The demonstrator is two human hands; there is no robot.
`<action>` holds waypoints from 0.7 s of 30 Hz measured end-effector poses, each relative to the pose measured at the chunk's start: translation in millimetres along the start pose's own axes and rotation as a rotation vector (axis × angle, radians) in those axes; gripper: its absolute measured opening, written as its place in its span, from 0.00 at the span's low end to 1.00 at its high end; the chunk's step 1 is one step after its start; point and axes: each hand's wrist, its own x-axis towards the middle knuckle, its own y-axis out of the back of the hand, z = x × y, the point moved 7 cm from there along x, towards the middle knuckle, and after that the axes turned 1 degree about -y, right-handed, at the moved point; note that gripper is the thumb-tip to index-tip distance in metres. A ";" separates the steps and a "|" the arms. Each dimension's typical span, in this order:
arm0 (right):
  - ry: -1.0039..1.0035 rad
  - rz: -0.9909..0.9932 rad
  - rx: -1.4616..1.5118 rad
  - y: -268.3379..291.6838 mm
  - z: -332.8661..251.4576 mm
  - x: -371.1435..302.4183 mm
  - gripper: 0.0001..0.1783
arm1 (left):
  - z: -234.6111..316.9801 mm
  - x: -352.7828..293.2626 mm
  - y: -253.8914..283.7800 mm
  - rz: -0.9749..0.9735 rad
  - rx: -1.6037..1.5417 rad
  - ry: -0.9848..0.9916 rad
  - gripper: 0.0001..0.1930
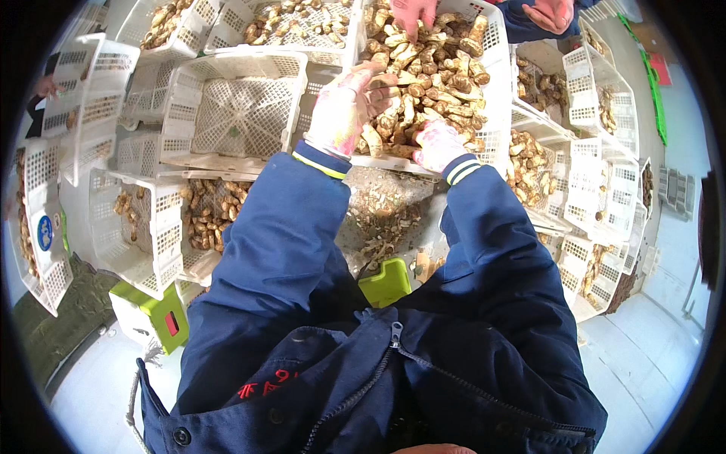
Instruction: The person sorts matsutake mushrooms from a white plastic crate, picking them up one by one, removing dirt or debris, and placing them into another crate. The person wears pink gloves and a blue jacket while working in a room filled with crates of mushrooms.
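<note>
Red embroidery (268, 384) stands on the chest of the dark blue jacket (484, 393), toward the left: a row of character-like shapes with smaller, numeral-like figures above it, slanting with the cloth and partly lost in its folds. A round blue label (45, 232) with a pale design sits on the outer wall of the white crate (54, 281) at the far left; its details are too small to read.
</note>
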 end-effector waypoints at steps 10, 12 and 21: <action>0.063 0.014 0.144 -5.7 10.1 -8.3 0.20 | -7.5 -0.5 -0.6 -0.036 0.087 0.069 0.17; 0.058 0.113 0.166 3.9 17.9 -11.2 0.18 | -11.4 0.8 -0.3 -0.020 0.234 0.086 0.16; 0.107 0.778 0.486 117.4 26.6 -109.4 0.17 | -46.8 -22.8 -46.0 -0.379 0.534 0.461 0.15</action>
